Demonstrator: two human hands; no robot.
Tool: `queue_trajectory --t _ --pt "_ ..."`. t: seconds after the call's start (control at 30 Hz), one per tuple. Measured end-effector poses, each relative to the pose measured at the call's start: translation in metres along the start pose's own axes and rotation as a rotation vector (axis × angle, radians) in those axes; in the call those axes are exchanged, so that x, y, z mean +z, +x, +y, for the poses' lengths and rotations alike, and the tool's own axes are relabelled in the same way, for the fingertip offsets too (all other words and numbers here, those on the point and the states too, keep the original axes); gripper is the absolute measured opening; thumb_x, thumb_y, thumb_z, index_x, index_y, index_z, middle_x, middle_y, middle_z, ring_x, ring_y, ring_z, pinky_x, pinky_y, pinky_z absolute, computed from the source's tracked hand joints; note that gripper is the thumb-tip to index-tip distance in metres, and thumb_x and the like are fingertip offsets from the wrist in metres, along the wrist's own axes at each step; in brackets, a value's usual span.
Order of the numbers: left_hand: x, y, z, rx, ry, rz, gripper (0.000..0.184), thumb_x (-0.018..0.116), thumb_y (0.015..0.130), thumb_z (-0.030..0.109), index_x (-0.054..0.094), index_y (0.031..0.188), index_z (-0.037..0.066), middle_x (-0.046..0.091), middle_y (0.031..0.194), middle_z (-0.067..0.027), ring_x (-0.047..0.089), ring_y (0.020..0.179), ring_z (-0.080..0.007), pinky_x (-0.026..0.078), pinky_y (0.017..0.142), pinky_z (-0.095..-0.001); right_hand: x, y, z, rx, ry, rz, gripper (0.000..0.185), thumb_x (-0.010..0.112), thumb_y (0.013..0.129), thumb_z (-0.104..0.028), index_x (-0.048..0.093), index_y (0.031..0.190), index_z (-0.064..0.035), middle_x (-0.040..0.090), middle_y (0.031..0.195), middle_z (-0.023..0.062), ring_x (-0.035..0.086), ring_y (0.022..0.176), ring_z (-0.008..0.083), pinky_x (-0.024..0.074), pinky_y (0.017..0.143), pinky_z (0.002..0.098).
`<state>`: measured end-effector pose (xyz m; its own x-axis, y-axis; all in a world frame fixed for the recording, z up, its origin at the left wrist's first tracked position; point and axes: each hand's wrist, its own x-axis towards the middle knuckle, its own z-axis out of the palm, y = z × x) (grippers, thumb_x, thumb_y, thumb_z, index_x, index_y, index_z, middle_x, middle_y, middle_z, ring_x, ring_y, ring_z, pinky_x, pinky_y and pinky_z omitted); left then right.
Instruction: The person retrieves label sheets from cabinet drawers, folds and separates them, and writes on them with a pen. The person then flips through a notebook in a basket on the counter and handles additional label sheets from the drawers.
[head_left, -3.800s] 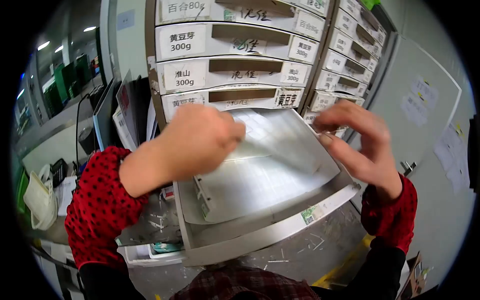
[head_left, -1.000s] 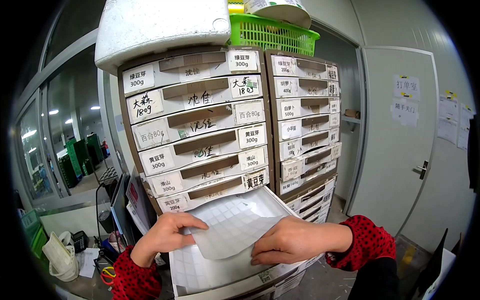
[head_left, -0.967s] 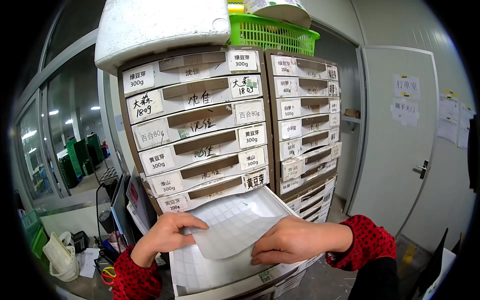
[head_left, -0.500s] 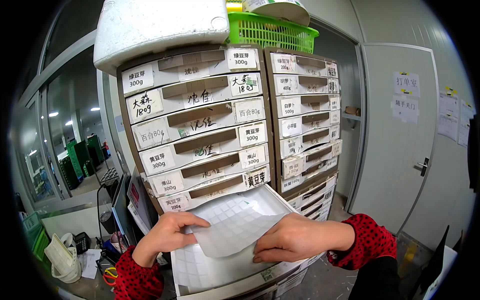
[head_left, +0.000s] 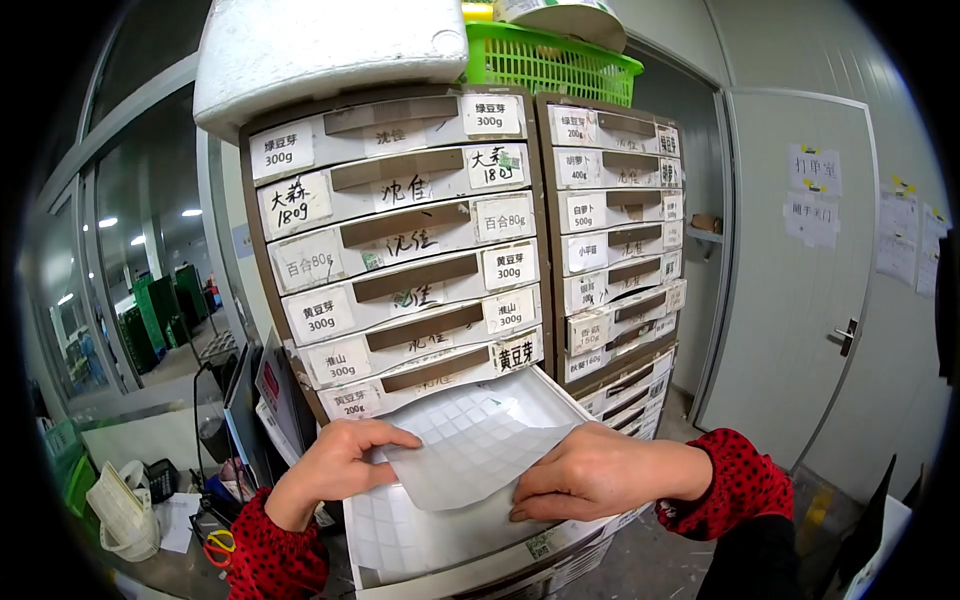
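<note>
A drawer (head_left: 480, 568) is pulled out of the left cabinet, with gridded translucent sheets lying in it. My left hand (head_left: 345, 465) pinches the left edge of a lifted translucent sheet (head_left: 465, 468) between thumb and fingers. At the sheet's right edge, my right hand (head_left: 585, 470) has its fingers pressed together on it, fingertips down near the sheets below. The lifted sheet curves between both hands. Beneath it, part of the drawer's contents is hidden.
Labelled closed drawers fill the left cabinet (head_left: 262, 240) and the right cabinet (head_left: 547, 230). On top stand a white foam box (head_left: 330, 60) and a green basket (head_left: 555, 62). Scissors (head_left: 218, 548) and a white basket (head_left: 130, 530) lie at lower left. A door (head_left: 790, 290) is at right.
Since the oldest frame, the view has tilted up, and both hands have come down onto the lifted sheet. Over the last second, the hands and sheet have barely moved.
</note>
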<state>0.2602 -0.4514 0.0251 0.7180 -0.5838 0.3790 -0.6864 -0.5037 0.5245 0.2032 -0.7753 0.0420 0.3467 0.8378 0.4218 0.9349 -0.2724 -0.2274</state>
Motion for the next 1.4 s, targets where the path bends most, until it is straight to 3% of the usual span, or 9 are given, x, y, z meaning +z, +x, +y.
queue_trajectory --t 0.2,0.37,0.67,0.73,0.77,0.93,0.97,1.23,1.4 --pt "-0.003 -0.004 0.014 -0.005 0.106 -0.006 0.044 0.07 0.07 -0.001 0.07 0.114 0.003 0.072 0.103 -0.011 0.067 0.093 -0.0188 0.053 0.082 -0.03 -0.017 -0.008 -0.028 -0.391 -0.486 0.493 0.034 0.078 0.081 -0.03 0.069 0.098 -0.0026 0.064 0.075 0.0059 0.06 0.061 0.0212 0.045 0.052 0.0282" --pt "0.0 -0.008 0.016 0.024 -0.147 0.046 0.046 0.059 0.071 -0.01 0.068 0.115 0.0 0.07 0.112 -0.0126 0.066 0.101 -0.0223 0.05 0.091 -0.0317 -0.01 -0.004 -0.027 -0.136 -0.284 -0.034 0.049 0.077 0.078 -0.043 0.068 0.103 -0.0011 0.066 0.088 0.0066 0.062 0.066 0.0224 0.0476 0.058 0.0276" --pt "0.032 -0.066 0.041 0.482 -0.013 0.149 0.033 0.069 0.082 0.016 0.069 0.112 0.004 0.068 0.116 -0.0151 0.064 0.108 -0.0301 0.05 0.093 -0.0426 0.014 -0.014 -0.044 -0.335 -0.643 0.091 0.052 0.073 0.083 -0.048 0.063 0.098 0.0007 0.066 0.082 0.0149 0.064 0.067 0.0277 0.0477 0.056 0.0342" --pt "0.036 -0.054 0.042 0.35 0.08 0.159 0.028 0.067 0.086 0.019 0.067 0.109 0.003 0.066 0.118 -0.0159 0.061 0.111 -0.0315 0.048 0.09 -0.0412 0.012 -0.035 -0.023 -0.216 -0.627 -0.008 0.083 0.054 0.089 -0.068 0.036 0.152 -0.0163 0.048 0.145 0.0198 0.05 0.129 0.0372 0.041 0.106 0.0569" --pt "0.043 -0.044 0.038 0.347 0.125 0.377 0.028 0.066 0.086 0.017 0.066 0.11 0.003 0.064 0.122 -0.0165 0.06 0.112 -0.0322 0.047 0.092 -0.041 0.007 -0.017 -0.01 -0.378 -0.594 0.259 0.053 0.072 0.085 -0.049 0.062 0.1 0.0008 0.066 0.082 0.0161 0.063 0.068 0.0318 0.0486 0.057 0.0377" --pt "0.059 -0.076 0.023 0.235 0.146 1.061 0.037 0.061 0.087 0.009 0.058 0.123 0.001 0.055 0.135 -0.0215 0.056 0.119 -0.0372 0.043 0.1 -0.0423 0.017 0.023 0.038 -0.339 -0.82 0.466 0.071 0.074 0.082 -0.051 0.056 0.13 -0.0019 0.057 0.128 0.0244 0.058 0.114 0.037 0.0474 0.092 0.0488" --pt "0.065 -0.091 0.021 0.234 0.243 1.083 0.039 0.062 0.086 0.011 0.057 0.124 0.0 0.053 0.136 -0.0224 0.055 0.121 -0.0382 0.043 0.1 -0.043 0.021 0.022 0.059 -0.26 -0.808 0.416 0.083 0.068 0.085 -0.057 0.041 0.144 -0.0056 0.039 0.148 0.0265 0.039 0.134 0.0455 0.0322 0.108 0.0582" --pt "0.126 -0.164 -0.002 0.187 0.586 0.982 0.053 0.073 0.079 0.021 0.058 0.126 0.003 0.054 0.138 -0.0214 0.059 0.117 -0.0379 0.048 0.092 -0.0481 0.055 0.068 0.162 -0.238 -1.035 0.66 0.068 0.057 0.096 -0.043 0.039 0.149 -0.0045 0.032 0.157 0.0199 0.026 0.146 0.0388 0.0133 0.12 0.0535" --pt "0.108 -0.23 -0.029 0.012 0.625 0.908 0.05 0.077 0.075 0.018 0.061 0.121 0.005 0.057 0.137 -0.0177 0.06 0.118 -0.0371 0.05 0.093 -0.0473 0.058 0.057 0.19 -0.195 -1.127 0.68 0.063 0.058 0.094 -0.041 0.044 0.145 -0.0056 0.038 0.152 0.0231 0.035 0.14 0.0425 0.0253 0.113 0.0592"
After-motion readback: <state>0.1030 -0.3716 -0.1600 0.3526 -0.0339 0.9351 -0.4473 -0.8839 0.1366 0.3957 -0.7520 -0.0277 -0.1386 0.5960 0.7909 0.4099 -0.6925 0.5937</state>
